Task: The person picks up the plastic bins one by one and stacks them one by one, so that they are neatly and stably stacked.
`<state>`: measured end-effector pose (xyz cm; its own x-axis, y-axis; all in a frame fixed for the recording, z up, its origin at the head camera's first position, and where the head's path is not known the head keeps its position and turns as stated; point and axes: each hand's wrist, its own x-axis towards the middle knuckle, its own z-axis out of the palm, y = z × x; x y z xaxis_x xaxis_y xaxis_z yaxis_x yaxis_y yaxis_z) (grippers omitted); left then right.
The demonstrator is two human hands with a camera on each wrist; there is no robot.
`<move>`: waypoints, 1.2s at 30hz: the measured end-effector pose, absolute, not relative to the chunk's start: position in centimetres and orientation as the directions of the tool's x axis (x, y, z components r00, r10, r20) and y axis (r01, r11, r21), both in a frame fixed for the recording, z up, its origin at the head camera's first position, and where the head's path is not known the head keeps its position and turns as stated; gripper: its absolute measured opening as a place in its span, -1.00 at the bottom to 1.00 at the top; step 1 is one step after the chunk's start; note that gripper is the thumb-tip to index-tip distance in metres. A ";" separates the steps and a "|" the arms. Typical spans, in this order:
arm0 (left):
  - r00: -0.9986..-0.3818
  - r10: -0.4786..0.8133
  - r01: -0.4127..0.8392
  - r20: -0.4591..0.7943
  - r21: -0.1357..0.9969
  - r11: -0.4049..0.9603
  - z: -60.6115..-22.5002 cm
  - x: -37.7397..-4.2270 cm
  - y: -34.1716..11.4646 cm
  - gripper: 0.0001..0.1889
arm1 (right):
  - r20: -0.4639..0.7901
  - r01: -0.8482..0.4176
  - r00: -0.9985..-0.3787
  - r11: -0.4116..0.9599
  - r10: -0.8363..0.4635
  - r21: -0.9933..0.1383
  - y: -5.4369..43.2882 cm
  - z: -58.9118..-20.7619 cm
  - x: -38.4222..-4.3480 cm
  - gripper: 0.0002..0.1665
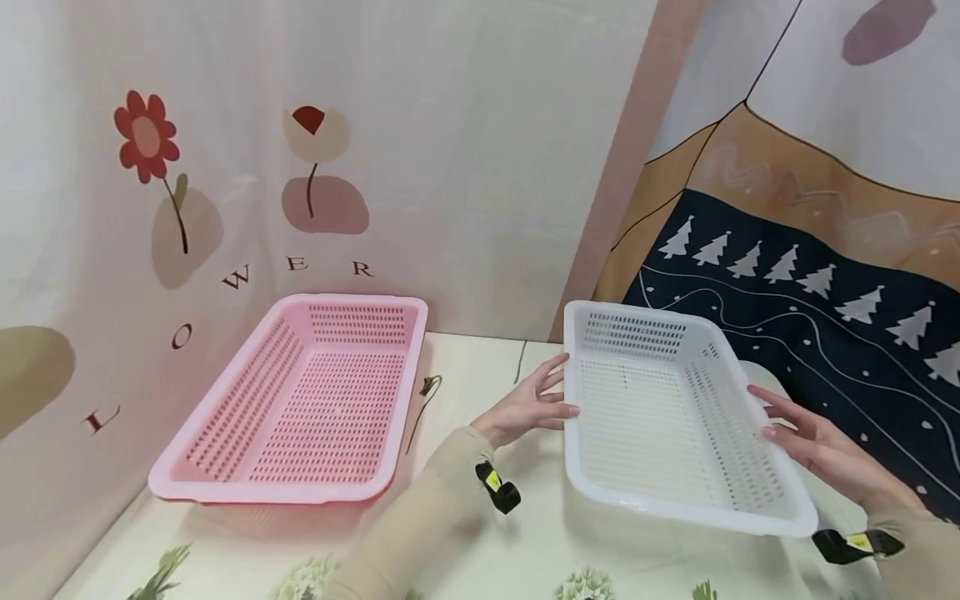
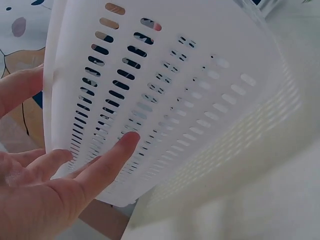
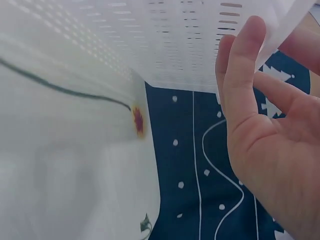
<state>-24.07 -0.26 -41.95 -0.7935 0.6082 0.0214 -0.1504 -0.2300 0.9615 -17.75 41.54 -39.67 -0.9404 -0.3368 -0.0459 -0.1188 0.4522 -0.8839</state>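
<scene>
On my feeds I'm watching the table (image 1: 543, 521) carrying the pink basket (image 1: 262, 492) at left; the white basket (image 1: 675, 508) is occupying the right side, near the table's edge (I'm struggling to tell whether its base is touching). The left hand (image 1: 525, 410) is gripping its left side, fingers spreading apart along the outer wall; the right hand (image 1: 821, 443) is gripping opposite, fingers partly bending. Open room is running between baskets, the left sleeve (image 1: 420, 508) crossing it. Letters (image 1: 235, 277) are reading "L O W E R"; yellow wristband labels (image 1: 492, 480) are blurring.
</scene>
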 end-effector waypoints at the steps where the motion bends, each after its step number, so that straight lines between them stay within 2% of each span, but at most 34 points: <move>1: -0.794 0.608 -0.147 0.021 0.963 -0.225 -41.8 -24.1 -0.5 -0.11 | -0.046 -0.121 -0.940 0.459 -0.337 -0.880 41.4 -39.7 -17.7 -0.29; 7: -0.799 0.602 -0.131 0.021 0.970 -0.207 -41.3 -24.3 -1.6 -0.10 | -0.055 -0.124 -0.944 0.505 -0.324 -0.854 40.5 -39.5 -18.0 -0.26; 17: -0.804 0.595 -0.127 0.013 0.973 -0.193 -39.9 -24.1 -2.8 -0.09 | -0.007 -0.171 -0.913 0.399 -0.407 -0.901 39.6 -38.8 -18.1 -0.28; 36: -0.801 0.598 -0.109 -0.037 0.990 -0.085 -35.8 -22.8 -5.4 -0.09 | 0.054 -0.229 -0.914 0.403 -0.402 -0.886 37.6 -37.1 -16.9 -0.30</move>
<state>-22.77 -5.44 -35.76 -0.8008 0.5978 -0.0370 -0.1088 -0.0845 0.9905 -16.93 37.61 -37.08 -0.9142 -0.4017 0.0542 -0.2294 0.4025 -0.8862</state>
